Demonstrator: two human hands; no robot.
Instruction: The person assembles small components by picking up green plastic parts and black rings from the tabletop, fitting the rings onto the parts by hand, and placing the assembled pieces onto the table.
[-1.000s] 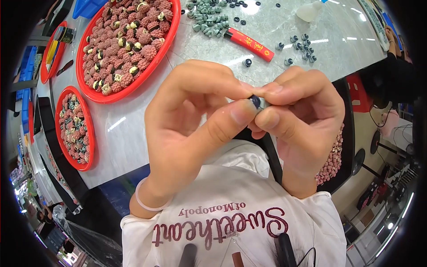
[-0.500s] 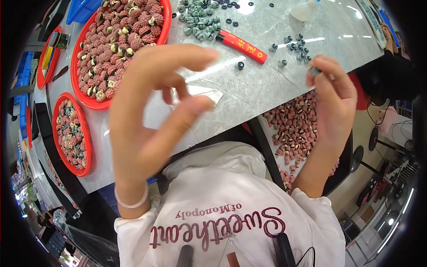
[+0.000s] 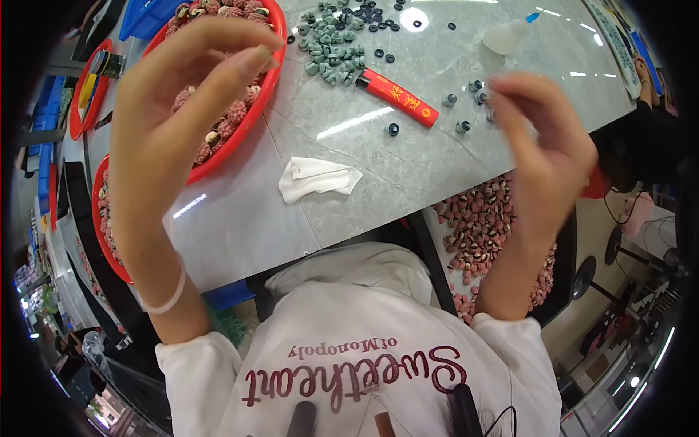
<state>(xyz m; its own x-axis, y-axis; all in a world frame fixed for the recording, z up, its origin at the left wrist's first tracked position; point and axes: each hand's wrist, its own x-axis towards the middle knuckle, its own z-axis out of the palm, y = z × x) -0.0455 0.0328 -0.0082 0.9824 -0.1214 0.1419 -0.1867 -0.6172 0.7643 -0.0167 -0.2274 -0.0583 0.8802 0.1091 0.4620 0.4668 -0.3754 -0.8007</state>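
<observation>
My left hand [image 3: 186,102] is raised over the large red tray [image 3: 273,65], in front of its ridged pink pieces [image 3: 233,113]. Thumb and forefinger come together, but whatever may be between them is too small to make out. On the right, my right hand [image 3: 546,138] is bent above a group of small dark blue-green pieces [image 3: 463,127] standing on the table. Blur smears its fingertips, so whether it holds anything cannot be told. One such dark piece [image 3: 394,130] stands alone beside a red cylinder [image 3: 399,97] with yellow print.
A folded white cloth [image 3: 320,179] lies near the table's front edge. Pale green pieces [image 3: 331,47] and black rings [image 3: 379,53] spread at the back. A white bottle with blue tip [image 3: 505,38] lies back right. Pink pieces [image 3: 477,226] fill a bin below the right edge.
My left hand has moved left and up from over the cloth to the red tray, its thumb and forefinger closing. My right hand has shifted slightly; the dark piece it pinched no longer shows between its fingers.
</observation>
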